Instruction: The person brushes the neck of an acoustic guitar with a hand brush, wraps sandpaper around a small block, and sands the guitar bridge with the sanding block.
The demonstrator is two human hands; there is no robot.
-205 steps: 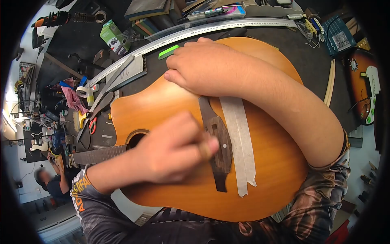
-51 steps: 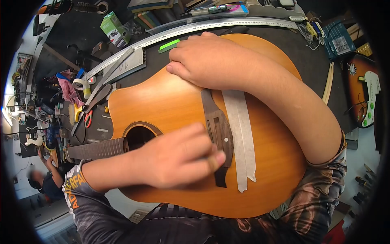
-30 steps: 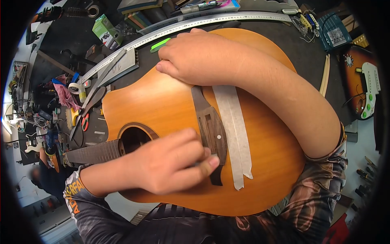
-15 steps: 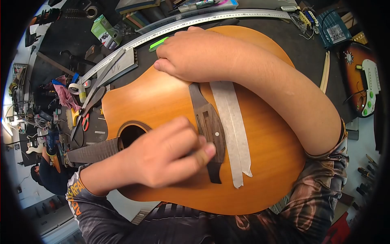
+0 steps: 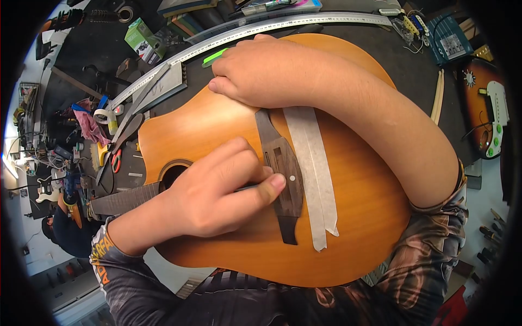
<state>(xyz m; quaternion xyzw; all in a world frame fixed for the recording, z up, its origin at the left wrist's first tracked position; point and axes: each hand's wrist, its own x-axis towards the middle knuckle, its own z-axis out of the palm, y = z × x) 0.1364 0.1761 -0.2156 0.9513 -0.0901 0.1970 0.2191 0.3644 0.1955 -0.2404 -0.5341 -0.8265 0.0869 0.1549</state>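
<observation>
An acoustic guitar body (image 5: 359,217) lies with its top facing up, the neck toward the left. My left hand (image 5: 223,190) is closed in a pinch over the wooden bridge (image 5: 291,198), thumb on the near side; a dark sliver shows inside the fingers, but what they hold is mostly hidden. Pale tape strips (image 5: 315,185) run beside the bridge. My right hand (image 5: 250,73) presses on the far edge of the body with its fingers curled over it, close to a bright green item (image 5: 213,56). The sound hole (image 5: 173,173) is partly behind my left hand.
A long ruler (image 5: 244,33) curves across the bench behind the guitar. Red-handled scissors (image 5: 116,162), a tape roll (image 5: 101,116) and a green box (image 5: 144,41) are at the left. Another guitar body (image 5: 481,103) is at the right. A person (image 5: 70,236) is at the far left.
My left hand has shifted back and forth over the bridge and now sits slightly farther up from the body. My right hand stays on the guitar's edge. The view has shifted slightly.
</observation>
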